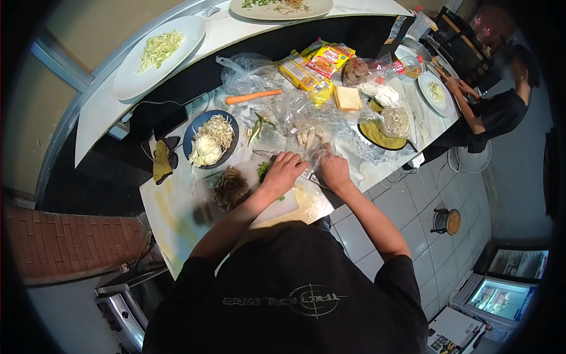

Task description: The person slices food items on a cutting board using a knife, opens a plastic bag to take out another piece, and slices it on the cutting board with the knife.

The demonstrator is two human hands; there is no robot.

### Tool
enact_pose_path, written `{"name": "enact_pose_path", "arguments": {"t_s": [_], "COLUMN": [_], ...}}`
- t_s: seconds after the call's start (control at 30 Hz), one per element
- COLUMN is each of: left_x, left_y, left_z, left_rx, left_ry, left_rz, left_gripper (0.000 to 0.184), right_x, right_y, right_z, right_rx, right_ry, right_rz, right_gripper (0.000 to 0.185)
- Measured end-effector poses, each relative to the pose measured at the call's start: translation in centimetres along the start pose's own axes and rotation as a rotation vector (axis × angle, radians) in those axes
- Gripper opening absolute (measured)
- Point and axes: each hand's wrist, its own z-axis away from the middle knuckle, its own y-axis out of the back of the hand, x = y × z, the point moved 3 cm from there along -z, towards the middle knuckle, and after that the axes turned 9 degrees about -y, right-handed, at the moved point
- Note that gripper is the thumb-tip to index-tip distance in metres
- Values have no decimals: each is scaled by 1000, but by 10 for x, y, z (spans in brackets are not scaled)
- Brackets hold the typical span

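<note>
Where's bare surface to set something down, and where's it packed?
Free: the worktable's near-left stretch, stained but bare, bordered by the dark blue plate and brown clump; also the raised counter's left end, beside the plate of shredded vegetable.
Crowded: beyond the left hand and right hand, with carrot, yellow packets, bread and plastic bags.

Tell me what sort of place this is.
Probably a kitchen, perhaps a small eatery's: bean sprouts heaped on a dark blue plate, a whole carrot on the worktop, and what looks like a lit display fridge beyond.
</note>
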Motion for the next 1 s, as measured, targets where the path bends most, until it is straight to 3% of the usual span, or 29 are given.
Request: {"name": "enact_pose_path", "arguments": {"t_s": [0.37,0.43,0.53,0.83,1.0], "left_x": [-2,-4,-2,1,4], "left_y": [10,15,19,12,9], "left_z": [-6,-8,-11,-8,-10], "left_rx": [75,82,106,132,103], "left_ry": [23,28,24,17,8], "left_rz": [-5,5,9,32,50], "left_gripper": [18,17,14,15,18], "right_x": [-6,-2,0,1,-1], "right_y": [45,46,58,42,25], "right_z": [23,22,19,5,6], "right_rx": [33,-30,16,-173,-119], "right_ry": [6,51,77,19,-26], "right_rz": [-3,-20,-38,42,94], "right_gripper": [38,20,10,19,26]}}
